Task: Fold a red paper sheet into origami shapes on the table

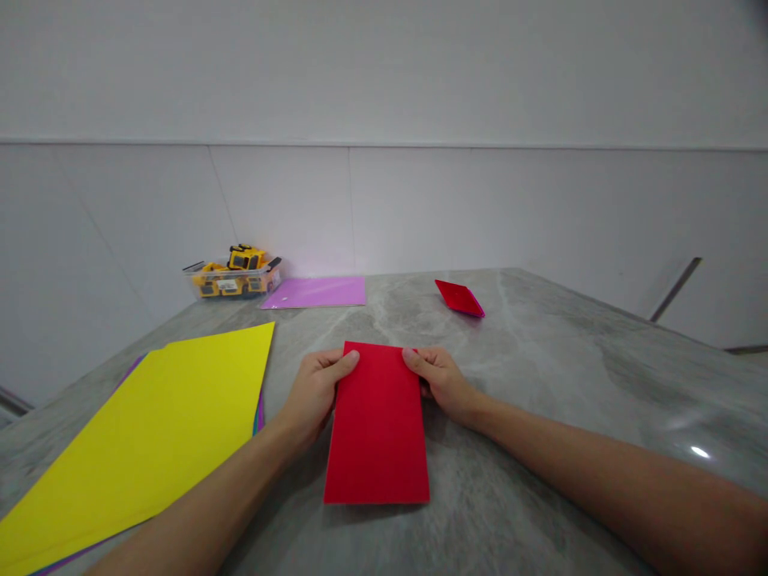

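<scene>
A red sheet of paper [377, 428], folded into a tall rectangle, lies flat on the grey marble table [540, 384] in front of me. My left hand [313, 392] grips its far left edge, thumb on top near the corner. My right hand [442, 382] pinches the far right edge the same way. Both hands have their fingers curled under or beside the paper.
A stack of large coloured sheets with a yellow one [150, 432] on top lies at the left. A purple sheet [317, 292] and a clear box of yellow toy vehicles [235, 276] sit at the back by the wall. A small folded red paper [459, 298] lies beyond.
</scene>
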Action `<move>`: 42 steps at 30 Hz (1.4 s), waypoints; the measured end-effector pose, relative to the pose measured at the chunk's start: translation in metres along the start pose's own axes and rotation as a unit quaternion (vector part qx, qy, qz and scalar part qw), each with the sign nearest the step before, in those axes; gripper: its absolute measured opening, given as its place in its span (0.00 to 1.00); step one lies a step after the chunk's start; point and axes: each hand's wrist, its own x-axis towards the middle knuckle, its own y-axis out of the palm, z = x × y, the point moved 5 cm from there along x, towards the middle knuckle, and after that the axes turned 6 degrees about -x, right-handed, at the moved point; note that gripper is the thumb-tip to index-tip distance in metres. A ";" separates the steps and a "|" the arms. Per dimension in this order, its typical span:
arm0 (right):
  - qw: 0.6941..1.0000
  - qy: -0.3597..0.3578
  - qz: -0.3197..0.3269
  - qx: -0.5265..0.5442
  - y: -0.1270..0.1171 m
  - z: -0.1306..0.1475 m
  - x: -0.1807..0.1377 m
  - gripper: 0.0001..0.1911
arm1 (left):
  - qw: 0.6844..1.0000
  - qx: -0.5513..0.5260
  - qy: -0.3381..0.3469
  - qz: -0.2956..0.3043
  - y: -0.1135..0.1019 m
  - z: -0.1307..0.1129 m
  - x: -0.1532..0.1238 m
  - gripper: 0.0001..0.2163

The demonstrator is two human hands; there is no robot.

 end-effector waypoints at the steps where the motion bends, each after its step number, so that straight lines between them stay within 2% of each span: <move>1: 1.000 -0.002 0.000 -0.006 0.000 -0.001 0.000 0.30 | 1.000 0.017 0.011 -0.001 -0.001 0.000 0.000 0.13; 5: 1.000 -0.013 -0.001 -0.026 -0.002 -0.004 0.001 0.30 | 0.992 0.104 0.065 0.007 -0.003 -0.004 0.001 0.15; 10: 1.000 -0.015 0.003 -0.022 -0.001 -0.004 0.001 0.29 | 0.969 0.219 0.116 0.016 -0.001 -0.009 -0.001 0.16; 15: 1.000 -0.013 0.004 -0.020 0.000 -0.002 0.001 0.29 | 0.931 0.326 0.161 -0.003 0.002 -0.015 -0.005 0.16; 21: 1.000 -0.019 0.009 -0.010 0.002 0.000 0.000 0.29 | 0.870 0.433 0.235 -0.020 0.005 -0.023 -0.011 0.17; 25: 1.000 -0.017 0.013 -0.004 0.002 -0.002 0.001 0.29 | 0.856 0.448 0.258 -0.013 0.007 -0.025 -0.014 0.17; 28: 1.000 -0.022 0.013 -0.013 0.001 -0.003 0.001 0.29 | 0.875 0.421 0.238 -0.020 0.006 -0.024 -0.014 0.17; 33: 0.999 -0.025 0.025 -0.033 0.003 -0.001 -0.003 0.29 | 0.951 0.279 0.120 -0.054 -0.003 -0.015 -0.006 0.21; 36: 0.998 -0.028 0.034 -0.043 0.004 0.001 -0.005 0.29 | 0.963 0.243 0.090 -0.073 -0.006 -0.013 -0.002 0.23; 42: 0.998 -0.036 0.038 -0.041 0.006 0.004 -0.005 0.28 | 0.975 0.200 0.066 -0.068 -0.009 -0.010 0.000 0.21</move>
